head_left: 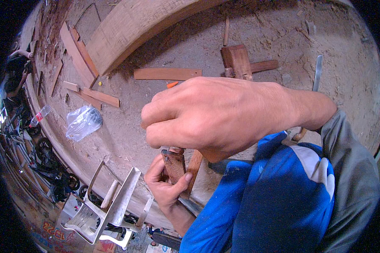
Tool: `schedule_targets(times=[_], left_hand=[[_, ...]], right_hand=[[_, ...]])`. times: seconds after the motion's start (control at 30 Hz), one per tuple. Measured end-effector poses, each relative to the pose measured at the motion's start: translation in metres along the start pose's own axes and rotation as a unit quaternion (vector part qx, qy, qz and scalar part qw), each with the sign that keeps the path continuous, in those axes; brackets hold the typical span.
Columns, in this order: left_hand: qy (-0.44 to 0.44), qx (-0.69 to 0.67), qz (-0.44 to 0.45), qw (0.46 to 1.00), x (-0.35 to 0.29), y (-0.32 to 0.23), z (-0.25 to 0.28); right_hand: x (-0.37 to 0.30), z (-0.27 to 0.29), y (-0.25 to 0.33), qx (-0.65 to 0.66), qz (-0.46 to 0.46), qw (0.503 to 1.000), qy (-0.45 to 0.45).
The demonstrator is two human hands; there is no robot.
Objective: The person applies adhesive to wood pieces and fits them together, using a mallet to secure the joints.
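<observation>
Bare right hand (219, 116) is hovering closest, fingers curled; can't tell around what. Below, left hand (164, 190) is pinching a rusty-brown rectangular block (174, 165), material unclear, between fingers and thumb. Risk: light thumb pressure letting it twist loose.

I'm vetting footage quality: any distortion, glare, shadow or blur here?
In the head view, fisheye bending shows toward the black rim; a bright patch glares at the far left edge; the clear plastic bag has pale highlights; dark shadow borders the big wooden piece; the right hand looks reasonably sharp, without obvious motion blur.
</observation>
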State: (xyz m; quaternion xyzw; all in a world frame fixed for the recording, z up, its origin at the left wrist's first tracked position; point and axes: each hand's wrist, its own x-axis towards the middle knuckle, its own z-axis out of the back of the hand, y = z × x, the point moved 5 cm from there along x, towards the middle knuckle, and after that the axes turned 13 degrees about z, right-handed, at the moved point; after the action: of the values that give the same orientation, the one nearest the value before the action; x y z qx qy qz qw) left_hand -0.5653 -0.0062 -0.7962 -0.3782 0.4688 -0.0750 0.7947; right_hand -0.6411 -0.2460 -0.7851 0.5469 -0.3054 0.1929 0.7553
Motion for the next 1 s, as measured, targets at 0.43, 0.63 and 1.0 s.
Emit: schedule_targets(times=[0.43,0.63,1.0], left_hand=[[-0.001,0.016,0.006,1.0,0.002,-0.002,-0.003],[-0.008,0.025,0.019,0.999,-0.003,0.002,0.0],[-0.066,0.117,-0.062,0.989,-0.004,-0.021,-0.01]], right_hand=[[-0.021,0.002,-0.015,0.071,0.008,0.992,-0.103],[-0.033,0.019,-0.019,0.096,-0.133,0.981,-0.1],[-0.087,0.097,-0.056,0.058,-0.238,0.905,-0.347]])
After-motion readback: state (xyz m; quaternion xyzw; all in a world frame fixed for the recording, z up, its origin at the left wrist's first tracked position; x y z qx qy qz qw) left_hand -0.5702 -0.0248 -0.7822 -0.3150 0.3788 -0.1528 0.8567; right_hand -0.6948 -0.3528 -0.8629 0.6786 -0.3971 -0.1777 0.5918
